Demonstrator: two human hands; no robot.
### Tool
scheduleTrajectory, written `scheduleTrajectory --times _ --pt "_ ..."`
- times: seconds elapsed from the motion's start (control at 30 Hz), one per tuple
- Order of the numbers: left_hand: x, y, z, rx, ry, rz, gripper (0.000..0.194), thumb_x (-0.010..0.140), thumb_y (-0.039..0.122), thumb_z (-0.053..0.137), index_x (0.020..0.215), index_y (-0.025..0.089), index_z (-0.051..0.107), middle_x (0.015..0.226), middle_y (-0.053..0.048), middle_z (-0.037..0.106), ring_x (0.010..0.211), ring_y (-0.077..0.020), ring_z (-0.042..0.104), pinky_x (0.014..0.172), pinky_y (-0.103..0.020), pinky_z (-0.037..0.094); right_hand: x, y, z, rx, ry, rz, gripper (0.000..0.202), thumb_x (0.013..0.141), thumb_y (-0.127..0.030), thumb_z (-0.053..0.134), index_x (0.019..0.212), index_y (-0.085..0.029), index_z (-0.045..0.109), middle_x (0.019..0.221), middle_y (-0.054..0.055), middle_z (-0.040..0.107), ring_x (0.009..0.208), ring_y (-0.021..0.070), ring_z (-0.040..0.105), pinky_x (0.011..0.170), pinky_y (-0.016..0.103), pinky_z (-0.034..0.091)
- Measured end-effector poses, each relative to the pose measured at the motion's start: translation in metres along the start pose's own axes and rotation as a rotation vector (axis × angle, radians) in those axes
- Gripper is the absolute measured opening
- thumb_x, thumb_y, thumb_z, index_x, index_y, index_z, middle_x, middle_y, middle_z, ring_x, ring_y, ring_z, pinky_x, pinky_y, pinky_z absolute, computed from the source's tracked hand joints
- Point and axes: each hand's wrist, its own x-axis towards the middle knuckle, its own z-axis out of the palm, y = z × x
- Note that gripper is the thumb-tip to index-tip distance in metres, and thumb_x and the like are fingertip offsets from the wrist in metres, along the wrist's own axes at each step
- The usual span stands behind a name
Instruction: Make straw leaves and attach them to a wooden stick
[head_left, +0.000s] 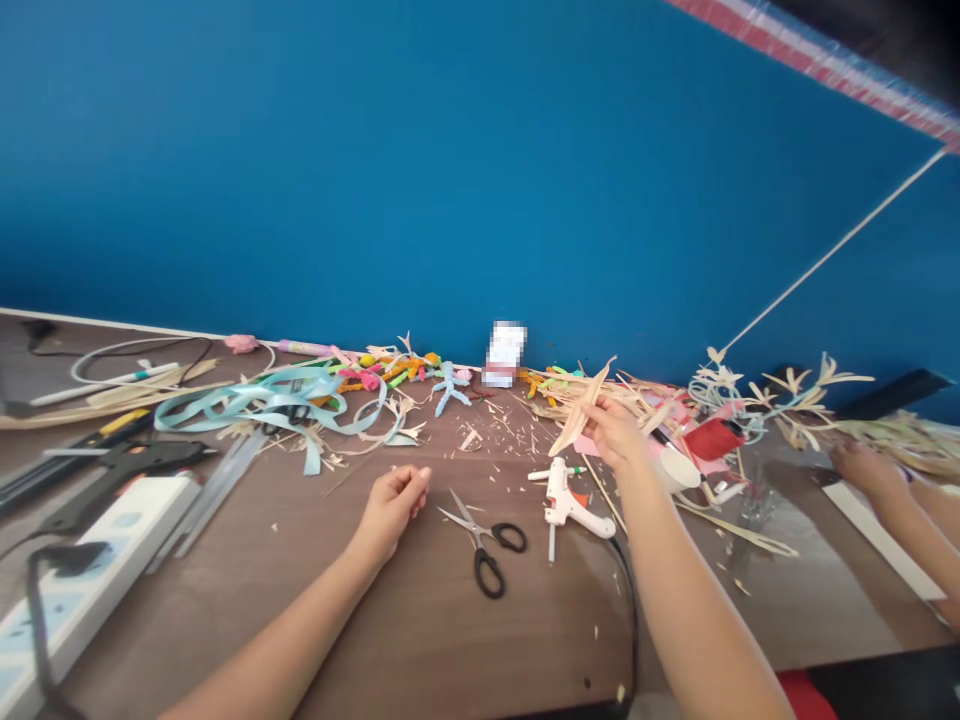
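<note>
As right hand (616, 434) pinches pointed papery strip (571, 422), loop-handled scissors (478, 530)

Looks like a craft workshop, judging by scissors (480, 536) at 6 o'clock, white glue gun (559, 495) at 5, blue ribbon (319, 385) at 9, power strip (101, 585) at 8.

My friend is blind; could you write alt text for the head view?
A person's right hand holds a pale strip near a white glue gun; the left hand is beside open scissors on a cluttered table.
</note>
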Motion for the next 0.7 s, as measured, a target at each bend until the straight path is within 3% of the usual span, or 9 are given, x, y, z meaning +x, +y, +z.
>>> scheduleTrajectory --times 0.23,0.4,0.53,0.7 --pt "-0.005 0.002 0.002 0.15 -0.103 0.043 0.029 0.072 0.041 0.052 0.059 0.015 0.047 0.049 0.003 0.046 0.045 -0.0069 0.038 0.046 -0.019 0.03 -0.052 -0.001 0.07 0.271 -0.209 0.229 0.03 0.051 -0.027 0.07 0.073 -0.018 0.052 0.062 -0.003 0.057 0.054 0.0129 0.055 0.048 0.026 0.047" --pt "-0.015 0.001 0.006 0.276 -0.225 0.151 0.023 0.071 0.036 0.055 0.079 0.014 0.056 0.068 -0.001 0.057 0.061 -0.0111 0.05 0.058 -0.021 0.038 -0.092 0.005 0.122 0.273 -0.377 0.242 0.027 0.053 -0.027 0.07 0.07 -0.017 0.052 0.062 -0.003 0.057 0.053 0.0109 0.054 0.047 0.023 0.045" --pt "-0.014 -0.002 0.007 0.28 -0.188 0.121 0.022 0.071 0.036 0.055 0.072 0.014 0.053 0.061 0.001 0.054 0.055 -0.0099 0.047 0.053 -0.02 0.037 -0.101 0.008 0.14 0.323 -0.349 0.242 0.027 0.054 -0.03 0.069 0.069 -0.017 0.051 0.06 -0.004 0.056 0.051 0.0104 0.053 0.046 0.022 0.044" --pt "-0.012 0.0 0.005 0.26 -0.16 0.098 0.023 0.071 0.037 0.055 0.065 0.014 0.052 0.055 0.001 0.053 0.052 -0.0095 0.046 0.051 -0.019 0.036 -0.102 0.012 0.141 0.313 -0.301 0.199 0.024 0.058 -0.031 0.066 0.069 -0.018 0.049 0.06 -0.004 0.054 0.051 0.0099 0.051 0.048 0.023 0.043"
